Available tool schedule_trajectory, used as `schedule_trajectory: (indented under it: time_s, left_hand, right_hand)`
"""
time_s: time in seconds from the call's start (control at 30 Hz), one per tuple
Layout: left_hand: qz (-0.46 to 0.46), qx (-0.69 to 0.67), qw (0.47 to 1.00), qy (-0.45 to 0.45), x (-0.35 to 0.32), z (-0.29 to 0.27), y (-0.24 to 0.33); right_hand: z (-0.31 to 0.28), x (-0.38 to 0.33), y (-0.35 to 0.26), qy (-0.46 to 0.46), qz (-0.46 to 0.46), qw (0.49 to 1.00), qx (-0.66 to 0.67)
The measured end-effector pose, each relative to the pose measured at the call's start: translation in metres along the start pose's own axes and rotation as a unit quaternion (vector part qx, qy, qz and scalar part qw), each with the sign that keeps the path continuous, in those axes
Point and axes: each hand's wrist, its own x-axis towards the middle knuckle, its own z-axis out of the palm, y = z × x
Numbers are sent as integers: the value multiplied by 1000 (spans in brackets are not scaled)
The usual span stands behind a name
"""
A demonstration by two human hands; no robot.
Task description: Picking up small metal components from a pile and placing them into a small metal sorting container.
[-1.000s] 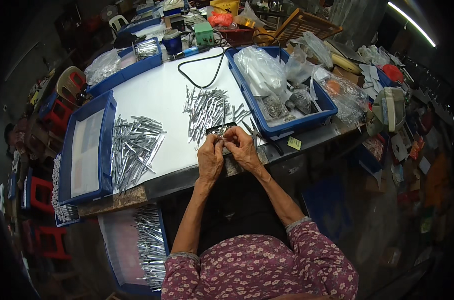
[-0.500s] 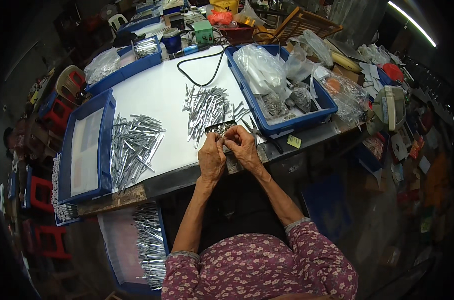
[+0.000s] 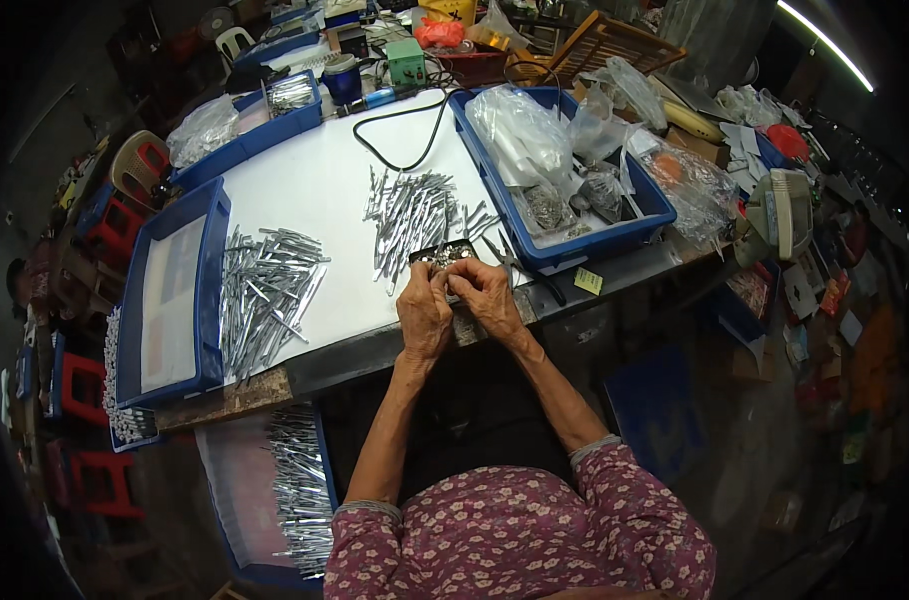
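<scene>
My left hand (image 3: 426, 312) and my right hand (image 3: 487, 296) meet at the table's front edge, fingertips pinched together. Whatever they pinch is too small to make out. Just beyond the fingers lies a small dark tray (image 3: 459, 250) with tiny shiny parts in it, partly covered by my hands. Behind it is a pile of thin silver metal strips (image 3: 413, 222). A larger heap of similar strips (image 3: 271, 290) lies to the left. Pliers (image 3: 505, 256) with dark handles rest to the right of my right hand.
A blue bin (image 3: 597, 252) with plastic bags stands at the right, an upright-walled blue tray (image 3: 208, 330) at the left. A black cable loop (image 3: 403, 168) lies on the white table top (image 3: 315, 165). Below the edge, another blue tray (image 3: 237, 500) holds more strips. A yellow label (image 3: 589, 282) hangs at the edge.
Both hands stay pinched together in nearly the same place, with only slight finger movement. The right fingers sit a little closer to the left ones. The piles look unchanged.
</scene>
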Motion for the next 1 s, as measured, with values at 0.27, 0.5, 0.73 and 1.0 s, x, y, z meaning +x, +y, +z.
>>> schedule_trajectory:
  time_s: [0.27,0.5,0.73,1.0]
  left_hand:
    - [-1,-5,1000,16,1,4,-1]
    - [-40,-70,997,-3,2,4,-3]
    - [-125,-179,974,-57,-4,-7,-3]
    - [-187,-379,897,-134,-8,-26,9]
  right_hand:
    - [-3,1,-5,-1,11,1000,-23]
    - [-3,2,-5,6,13,999,-32]
    - [-1,-1,-4,26,17,999,-28]
    - [-2,-2,-12,48,25,998,-22]
